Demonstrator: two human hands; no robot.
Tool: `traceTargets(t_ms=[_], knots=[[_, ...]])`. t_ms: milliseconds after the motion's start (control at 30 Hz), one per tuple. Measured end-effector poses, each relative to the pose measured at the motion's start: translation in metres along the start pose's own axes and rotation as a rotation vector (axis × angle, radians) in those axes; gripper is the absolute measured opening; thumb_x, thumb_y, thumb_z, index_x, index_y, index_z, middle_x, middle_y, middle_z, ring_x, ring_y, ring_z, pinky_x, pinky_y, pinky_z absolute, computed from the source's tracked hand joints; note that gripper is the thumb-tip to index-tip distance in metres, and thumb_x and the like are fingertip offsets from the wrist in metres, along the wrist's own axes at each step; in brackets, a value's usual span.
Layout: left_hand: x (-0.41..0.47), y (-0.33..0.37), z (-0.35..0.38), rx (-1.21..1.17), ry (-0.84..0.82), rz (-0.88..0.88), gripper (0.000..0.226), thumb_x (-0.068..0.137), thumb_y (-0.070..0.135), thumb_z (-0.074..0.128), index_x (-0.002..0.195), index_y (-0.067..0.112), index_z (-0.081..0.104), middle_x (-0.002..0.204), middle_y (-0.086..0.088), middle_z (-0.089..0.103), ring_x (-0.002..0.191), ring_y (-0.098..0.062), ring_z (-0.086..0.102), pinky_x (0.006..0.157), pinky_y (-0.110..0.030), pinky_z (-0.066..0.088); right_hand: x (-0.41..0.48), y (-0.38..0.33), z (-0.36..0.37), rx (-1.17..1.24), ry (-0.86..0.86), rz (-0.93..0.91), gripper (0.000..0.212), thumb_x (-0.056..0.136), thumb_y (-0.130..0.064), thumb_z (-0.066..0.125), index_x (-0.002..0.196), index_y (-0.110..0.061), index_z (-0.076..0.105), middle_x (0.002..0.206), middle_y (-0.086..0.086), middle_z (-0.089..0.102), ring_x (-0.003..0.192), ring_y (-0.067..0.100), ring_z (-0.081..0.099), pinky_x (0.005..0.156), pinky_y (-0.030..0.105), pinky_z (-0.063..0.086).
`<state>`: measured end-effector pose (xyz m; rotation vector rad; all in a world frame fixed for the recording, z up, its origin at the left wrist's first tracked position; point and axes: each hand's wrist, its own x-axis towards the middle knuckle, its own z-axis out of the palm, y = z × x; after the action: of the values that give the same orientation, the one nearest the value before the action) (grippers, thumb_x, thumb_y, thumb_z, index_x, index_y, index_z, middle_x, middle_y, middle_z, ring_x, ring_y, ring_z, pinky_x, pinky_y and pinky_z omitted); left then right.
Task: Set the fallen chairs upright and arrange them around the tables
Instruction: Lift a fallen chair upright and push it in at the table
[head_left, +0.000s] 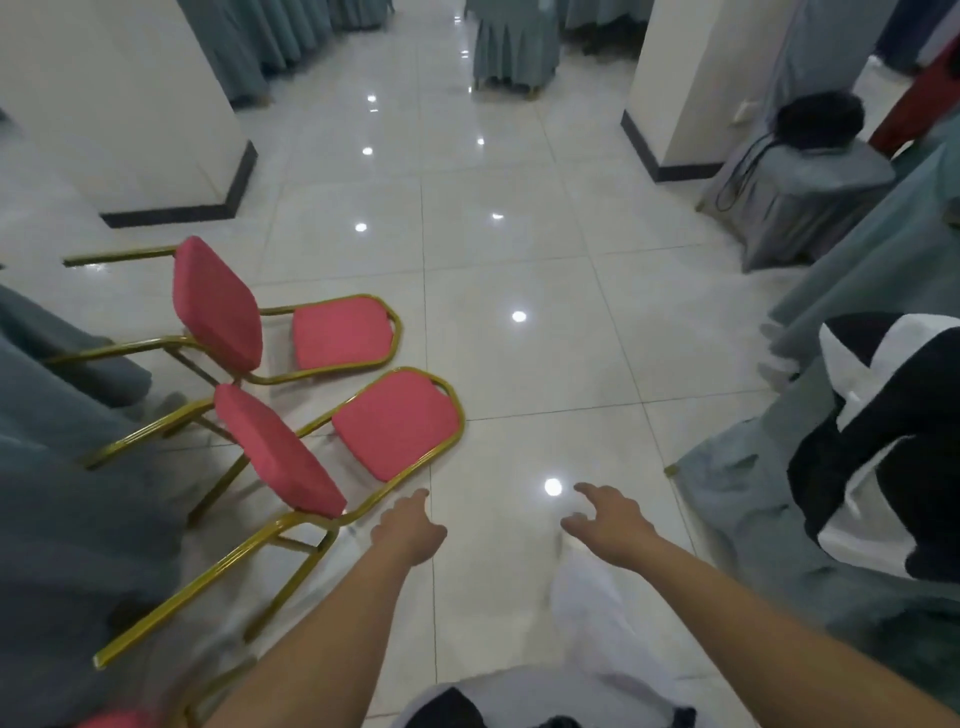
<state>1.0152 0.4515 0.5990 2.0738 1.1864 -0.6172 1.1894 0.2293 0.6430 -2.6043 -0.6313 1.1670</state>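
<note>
While the nearer chair (397, 423) and the farther chair (340, 332) lie tipped on their backs on the floor (519, 249), the left hand (410, 530) is held just beside the nearer chair's gold frame, fingers relaxed and gripping nothing. The right hand (610, 525) is spread open above the floor.

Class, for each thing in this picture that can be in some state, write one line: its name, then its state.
Nearer red chair: fallen, lying on its back, legs pointing sideways.
Farther red chair: fallen the same way, on its back.
Left hand: open, reaching forward, gripping nothing.
Right hand: open, reaching forward, empty.
Covered chair: upright.
</note>
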Motion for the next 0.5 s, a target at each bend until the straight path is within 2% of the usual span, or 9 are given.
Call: traceTargets(t_ms=[167, 300, 400, 500], knots=[[0.053, 0.053, -0.032, -0.104, 0.005, -0.113, 0.072, 0.088, 0.03, 0.06, 0.152, 0.024, 0.029, 0.155, -0.004, 0.034, 0.139, -0.027, 0.037, 0.112, -0.043, 0.035, 0.102, -0.014, -0.071, -0.126, -0.072, -0.078, 0.069, 0.091, -0.052, 0.052, 0.151, -0.032, 0.028, 0.156, -0.001, 0.029, 0.14, 0.027, 0.03, 0.109, 0.047, 0.034], [0.078, 0.083, -0.062, -0.212, 0.096, -0.207, 0.066, 0.087, 0.028, 0.06, 0.149, 0.025, 0.035, 0.15, -0.003, 0.042, 0.134, -0.026, 0.042, 0.107, -0.036, 0.038, 0.17, -0.036, -0.126, -0.304, -0.173, -0.186, 0.069, 0.09, -0.053, 0.051, 0.152, -0.033, 0.026, 0.157, 0.0, 0.029, 0.141, 0.026, 0.029, 0.109, 0.047, 0.034], [0.093, 0.096, -0.073, -0.307, 0.156, -0.262, 0.069, 0.086, 0.027, 0.06, 0.149, 0.028, 0.034, 0.151, -0.003, 0.041, 0.133, -0.028, 0.044, 0.106, -0.04, 0.041, 0.227, -0.062, -0.162, -0.433, -0.193, -0.24, 0.069, 0.091, -0.052, 0.05, 0.152, -0.032, 0.026, 0.157, 0.001, 0.029, 0.14, 0.028, 0.03, 0.109, 0.047, 0.034], [0.101, 0.097, -0.079, -0.355, 0.117, -0.373, 0.075, 0.085, 0.027, 0.06, 0.153, 0.031, 0.026, 0.153, -0.004, 0.036, 0.134, -0.03, 0.041, 0.107, -0.044, 0.039, 0.274, -0.093, -0.183, -0.531, -0.209, -0.269, 0.069, 0.09, -0.051, 0.05, 0.152, -0.032, 0.025, 0.155, 0.002, 0.031, 0.138, 0.03, 0.032, 0.108, 0.048, 0.034]])
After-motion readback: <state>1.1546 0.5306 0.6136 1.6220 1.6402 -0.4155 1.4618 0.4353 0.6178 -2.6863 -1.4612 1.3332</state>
